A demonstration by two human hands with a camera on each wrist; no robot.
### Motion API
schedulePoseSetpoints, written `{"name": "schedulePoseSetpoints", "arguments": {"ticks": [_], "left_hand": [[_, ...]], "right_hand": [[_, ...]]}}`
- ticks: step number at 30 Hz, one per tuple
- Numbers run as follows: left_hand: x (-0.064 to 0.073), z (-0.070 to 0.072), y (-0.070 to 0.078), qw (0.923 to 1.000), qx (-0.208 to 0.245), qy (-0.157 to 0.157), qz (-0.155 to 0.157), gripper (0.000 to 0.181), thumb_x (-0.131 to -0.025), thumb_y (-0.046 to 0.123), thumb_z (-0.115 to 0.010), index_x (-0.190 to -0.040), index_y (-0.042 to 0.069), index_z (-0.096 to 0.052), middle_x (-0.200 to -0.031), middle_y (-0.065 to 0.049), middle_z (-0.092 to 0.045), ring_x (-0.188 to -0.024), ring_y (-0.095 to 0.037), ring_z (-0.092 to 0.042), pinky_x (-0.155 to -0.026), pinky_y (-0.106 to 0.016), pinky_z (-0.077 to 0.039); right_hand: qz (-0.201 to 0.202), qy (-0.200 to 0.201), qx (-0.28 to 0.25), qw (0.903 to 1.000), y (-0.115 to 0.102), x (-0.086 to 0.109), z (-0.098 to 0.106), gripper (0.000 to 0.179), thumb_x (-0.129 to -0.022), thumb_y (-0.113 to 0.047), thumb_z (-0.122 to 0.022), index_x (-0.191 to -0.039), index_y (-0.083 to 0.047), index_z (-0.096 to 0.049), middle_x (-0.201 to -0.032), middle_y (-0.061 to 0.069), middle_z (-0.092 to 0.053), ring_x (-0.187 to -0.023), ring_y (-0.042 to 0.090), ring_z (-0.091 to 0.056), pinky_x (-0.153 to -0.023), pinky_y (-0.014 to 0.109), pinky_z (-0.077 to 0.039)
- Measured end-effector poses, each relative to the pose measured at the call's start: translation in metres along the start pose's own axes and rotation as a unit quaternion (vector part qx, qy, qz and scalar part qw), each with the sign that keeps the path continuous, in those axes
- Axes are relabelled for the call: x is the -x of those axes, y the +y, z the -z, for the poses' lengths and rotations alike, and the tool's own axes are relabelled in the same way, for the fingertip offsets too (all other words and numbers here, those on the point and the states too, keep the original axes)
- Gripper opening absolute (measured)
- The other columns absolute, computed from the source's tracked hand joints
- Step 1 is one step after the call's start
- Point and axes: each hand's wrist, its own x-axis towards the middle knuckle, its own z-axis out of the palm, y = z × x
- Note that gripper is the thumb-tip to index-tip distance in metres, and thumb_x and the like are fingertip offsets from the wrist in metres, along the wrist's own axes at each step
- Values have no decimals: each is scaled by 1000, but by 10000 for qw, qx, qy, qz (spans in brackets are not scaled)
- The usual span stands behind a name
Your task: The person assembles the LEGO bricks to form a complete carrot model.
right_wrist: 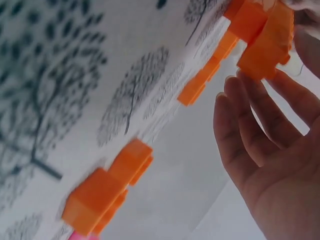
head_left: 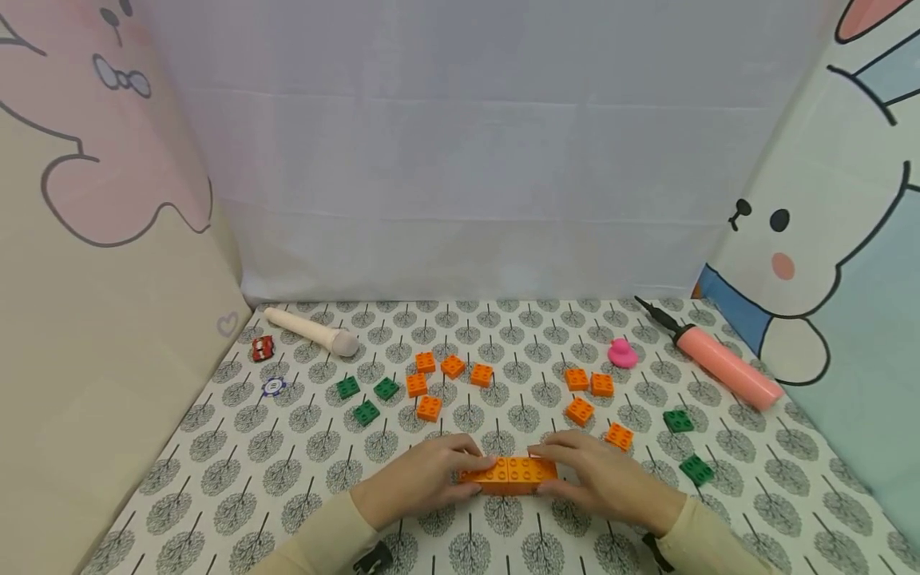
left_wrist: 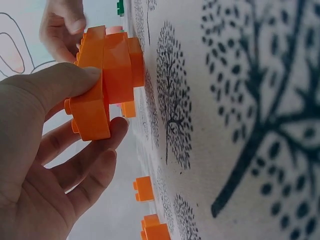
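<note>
Joined orange toy building blocks form a stepped stack at the near middle of the table, studs upward. My left hand pinches its left end; in the left wrist view the thumb lies across the top row's side and the fingertips are at the opposite side. A narrower tier of orange block shows beneath that top row. At the right end, my right hand grips the stack between thumb and fingers. Its fingers reach up to the block's end in the right wrist view.
Loose orange blocks and green blocks lie beyond the left hand; more orange and green blocks are on the right. Farther out are a toy microphone, red toy car, round chip, pink duck and hand pump.
</note>
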Motion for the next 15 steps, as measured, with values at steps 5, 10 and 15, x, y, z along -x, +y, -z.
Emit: {"name": "schedulePoseSetpoints", "arguments": {"ticks": [5, 10, 15], "left_hand": [[0, -1, 2, 10000, 38, 35, 71, 41, -90, 23, -75, -130, 20, -67, -109, 8, -65, -85, 2, -53, -74, -9, -47], [0, 0, 3, 9999, 13, 44, 108, 42, -90, 23, -75, -131, 21, -66, -109, 9, -66, -85, 2, -52, -75, -9, -47], [2, 0, 4, 9998, 42, 4, 205, 42, -90, 23, -74, -132, 21, -65, -110, 8, -66, -86, 2, -54, -76, -11, -48]], "right_hand": [[-552, 397, 238, 9974, 13, 14, 13, 43, -98, -42, -61, -134, -20, -64, -124, -1, -63, -110, 20, -62, -88, 44, -56], [-1498, 377, 649, 9859, 32, 27, 21, 49, -92, -35, -72, -134, -12, -63, -121, 8, -63, -108, 28, -60, -88, 50, -54], [-1940, 215, 827, 9773, 47, 38, 21, 49, -88, -30, -76, -131, -10, -65, -118, 11, -64, -103, 30, -61, -86, 53, -54]]}}
